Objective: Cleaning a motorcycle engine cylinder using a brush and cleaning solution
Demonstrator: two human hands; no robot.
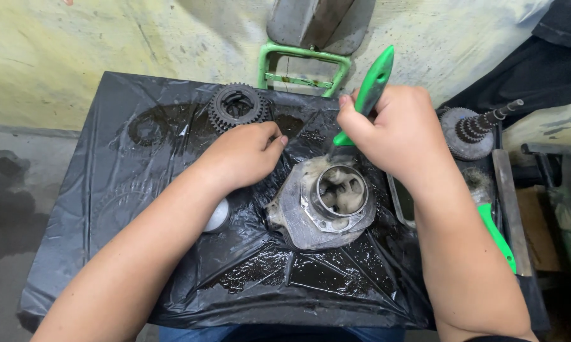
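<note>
My right hand [396, 136] grips the green handle of a brush [369, 95]; its bristle end reaches down into the round bore of a grey metal engine housing [320, 206] that lies in dark liquid on a black plastic sheet [108, 190]. Foam shows inside the bore. My left hand [244, 155] rests just left of the housing, fingers curled and pressed to the wet plastic by the housing's upper left edge, with nothing visibly in it.
A dark toothed gear [237, 106] lies behind my left hand. A geared shaft [475, 130] sits at the right, above a second green-handled brush [491, 225]. A green metal frame [303, 66] and a grey part stand by the wall. A small round metal piece [218, 216] shows under my left forearm.
</note>
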